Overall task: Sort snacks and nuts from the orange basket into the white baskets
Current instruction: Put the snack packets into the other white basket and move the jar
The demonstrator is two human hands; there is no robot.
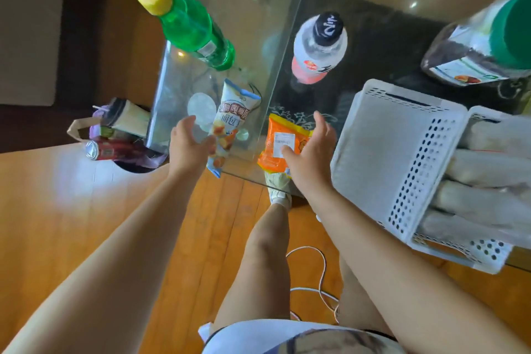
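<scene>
A blue-and-white snack packet (232, 118) lies on the glass table (178, 89), its lower end hanging over the near edge. My left hand (189, 144) is open, fingertips against the packet's left side. An orange snack packet (277, 138) sits tilted at the table edge with a pale packet (275, 182) under it. My right hand (311, 155) grips the orange packet, thumb on its label and fingers around its right side. Right of that hand, a white basket (402, 152) has nothing inside. A second white basket (485, 250) beside it holds several pale packets. The orange basket is out of view.
On the table stand a green bottle with a yellow cap (186, 23), a black-capped bottle (319, 46) and a green-lidded jar (485, 46). On the wooden floor at left is a paper bag (115, 132) with a cup and a can. A white cable (321, 270) trails by my legs.
</scene>
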